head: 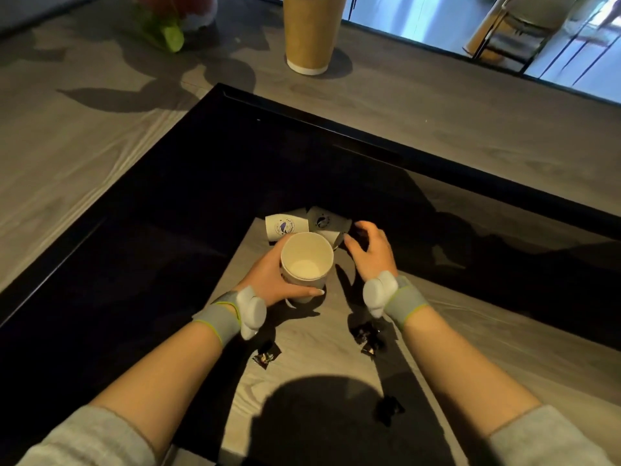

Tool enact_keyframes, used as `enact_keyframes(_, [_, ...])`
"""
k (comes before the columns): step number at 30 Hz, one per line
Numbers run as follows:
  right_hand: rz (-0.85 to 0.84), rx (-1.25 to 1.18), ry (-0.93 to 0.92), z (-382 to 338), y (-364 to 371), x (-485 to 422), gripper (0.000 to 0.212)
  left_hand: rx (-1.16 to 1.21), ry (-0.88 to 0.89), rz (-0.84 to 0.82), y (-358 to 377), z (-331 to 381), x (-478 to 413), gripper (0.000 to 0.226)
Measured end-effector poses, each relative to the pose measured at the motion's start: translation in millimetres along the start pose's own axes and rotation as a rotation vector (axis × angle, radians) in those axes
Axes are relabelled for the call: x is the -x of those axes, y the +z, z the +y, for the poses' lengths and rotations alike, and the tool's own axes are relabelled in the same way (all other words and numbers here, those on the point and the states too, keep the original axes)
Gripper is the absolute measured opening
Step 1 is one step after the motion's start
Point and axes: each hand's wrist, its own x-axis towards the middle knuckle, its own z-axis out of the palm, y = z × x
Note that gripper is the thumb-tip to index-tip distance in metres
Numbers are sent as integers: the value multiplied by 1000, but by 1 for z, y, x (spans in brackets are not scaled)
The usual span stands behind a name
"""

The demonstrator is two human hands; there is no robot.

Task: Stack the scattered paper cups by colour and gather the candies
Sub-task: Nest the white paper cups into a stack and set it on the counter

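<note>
— Near the tabletop's (319, 351) front edge, what do we count?
— Three white cups: our left hand (272, 277) grasps an upright cup (306, 264); two lying cups (285, 225) sit beyond. Our right hand (369, 253) hovers released. Three dark candies (266, 355) lie nearer us; a tall brown cup (311, 31) stands far off.

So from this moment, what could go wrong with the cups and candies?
1. The right hand reaches toward the tipped cups, which lie partly in dark shadow; they could roll or be misjudged by colour.
2. The left hand grips the upright cup from one side only; a nudge from the other hand might tip it.
3. The dark candies near the forearms could be swept aside or overlooked.
</note>
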Motion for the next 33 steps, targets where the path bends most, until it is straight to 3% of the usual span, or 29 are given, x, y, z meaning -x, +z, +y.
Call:
enact_keyframes(2, [-60,228,71,10,5,-16,58,13,-12,-11,1,-1,3,81])
enact_keyframes(4, [-105,371,73,12,11,-30,57,18,-17,-15,4,0,4,80])
enact_keyframes(10, [-290,433,85,4,23,-58,47,23,-23,-28,4,-3,4,80])
enact_keyframes(15, [-277,497,53,14,35,-59,42,27,-25,-42,5,-6,2,84])
enact_keyframes(18, [-196,426,17,22,37,-55,41,12,-23,-32,6,-6,2,83])
enact_keyframes(24, [-84,122,36,44,35,-33,74,12,-29,-39,5,-4,3,83])
enact_keyframes(28, [83,-271,81,47,30,-4,54,7,-26,-45,5,1,5,82])
enact_keyframes(31, [229,-398,75,43,19,20,37,-7,-26,-58,10,6,11,81])
enact_keyframes(33, [320,-495,32,32,10,26,38,-13,-51,-67,15,4,12,80])
